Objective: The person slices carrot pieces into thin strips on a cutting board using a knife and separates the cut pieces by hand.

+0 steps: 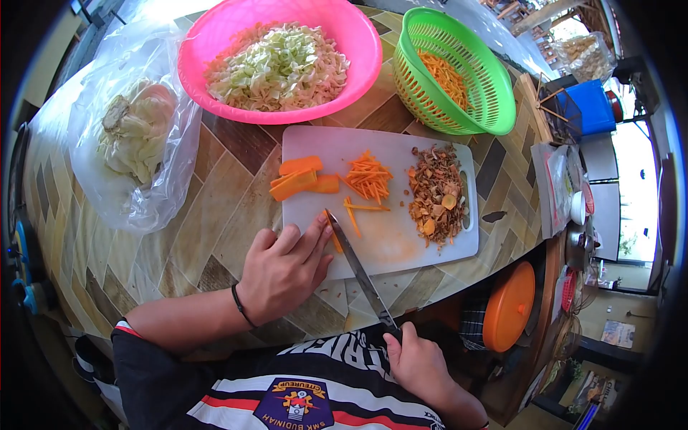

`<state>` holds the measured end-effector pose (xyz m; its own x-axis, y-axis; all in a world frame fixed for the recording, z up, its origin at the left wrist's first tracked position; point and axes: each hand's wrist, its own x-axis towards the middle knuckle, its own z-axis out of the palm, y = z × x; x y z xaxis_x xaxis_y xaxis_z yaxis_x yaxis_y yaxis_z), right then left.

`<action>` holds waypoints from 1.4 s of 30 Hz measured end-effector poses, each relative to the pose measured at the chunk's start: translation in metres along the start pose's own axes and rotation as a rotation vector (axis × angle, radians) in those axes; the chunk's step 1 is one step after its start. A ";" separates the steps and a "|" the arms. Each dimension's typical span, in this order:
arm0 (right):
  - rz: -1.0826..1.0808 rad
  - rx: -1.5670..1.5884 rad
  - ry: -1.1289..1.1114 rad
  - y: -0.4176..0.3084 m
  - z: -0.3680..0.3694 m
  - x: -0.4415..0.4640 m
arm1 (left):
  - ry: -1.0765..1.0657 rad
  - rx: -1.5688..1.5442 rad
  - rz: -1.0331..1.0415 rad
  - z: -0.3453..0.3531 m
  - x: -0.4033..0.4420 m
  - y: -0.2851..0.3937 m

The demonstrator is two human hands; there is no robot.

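My right hand is wrapped round the black handle of a knife, whose blade reaches up-left over the white cutting board. At the blade's tip, the fingertips of my left hand press on a piece of carrot, mostly hidden by the fingers and blade. Thick carrot slices lie at the board's upper left. Beside them is a small heap of carrot strips. Brown peelings and carrot ends are piled on the board's right side.
Behind the board stand a pink bowl of shredded cabbage and a green basket with carrot strips. A plastic bag holding cabbage lies on the left of the tiled-pattern table. An orange lid is at lower right.
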<state>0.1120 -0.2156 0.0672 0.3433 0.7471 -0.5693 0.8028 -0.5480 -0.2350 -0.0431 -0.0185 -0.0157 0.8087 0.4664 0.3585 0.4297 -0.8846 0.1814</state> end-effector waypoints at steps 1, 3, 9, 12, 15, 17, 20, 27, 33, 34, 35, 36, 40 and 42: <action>-0.012 -0.026 0.008 -0.001 0.001 0.001 | -0.002 0.020 0.006 0.000 0.000 0.001; -0.041 -0.054 0.015 -0.009 -0.002 0.013 | -0.009 0.041 0.004 0.001 0.000 0.003; -0.048 -0.051 0.029 -0.009 0.003 0.016 | -0.003 0.045 -0.030 0.001 -0.001 0.005; -0.043 -0.035 0.026 -0.010 0.003 0.016 | -0.023 0.043 -0.018 0.003 -0.004 0.008; -0.052 -0.018 0.035 -0.014 0.001 0.024 | -0.009 0.091 0.002 0.006 -0.003 0.008; -0.054 -0.011 0.040 -0.015 0.003 0.022 | -0.014 -0.021 -0.059 0.009 -0.007 0.008; -0.029 -0.021 0.032 -0.010 0.001 0.011 | -0.003 -0.057 -0.093 0.007 -0.007 0.009; -0.046 0.004 0.071 -0.013 -0.001 0.015 | 0.020 0.074 -0.023 0.005 -0.006 0.009; -0.068 0.055 0.124 0.003 0.004 0.006 | -0.002 0.063 -0.020 0.004 -0.007 0.010; -0.075 0.063 0.132 0.006 0.005 0.005 | 0.000 0.048 -0.020 0.004 -0.007 0.010; -0.084 0.085 0.145 0.009 0.007 0.005 | 0.000 0.035 -0.021 0.003 -0.007 0.010; -0.093 0.108 0.157 0.013 0.008 0.005 | 0.000 0.023 -0.022 0.002 -0.006 0.009; -0.111 0.165 0.154 0.017 0.008 -0.004 | 0.013 0.002 -0.042 0.002 -0.006 0.007; -0.108 0.165 0.127 0.017 0.008 -0.008 | 0.015 -0.021 -0.047 0.002 -0.006 0.007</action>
<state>0.1189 -0.2337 0.0611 0.3262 0.8404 -0.4327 0.7515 -0.5083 -0.4207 -0.0438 -0.0272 -0.0186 0.7819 0.5070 0.3628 0.4581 -0.8619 0.2173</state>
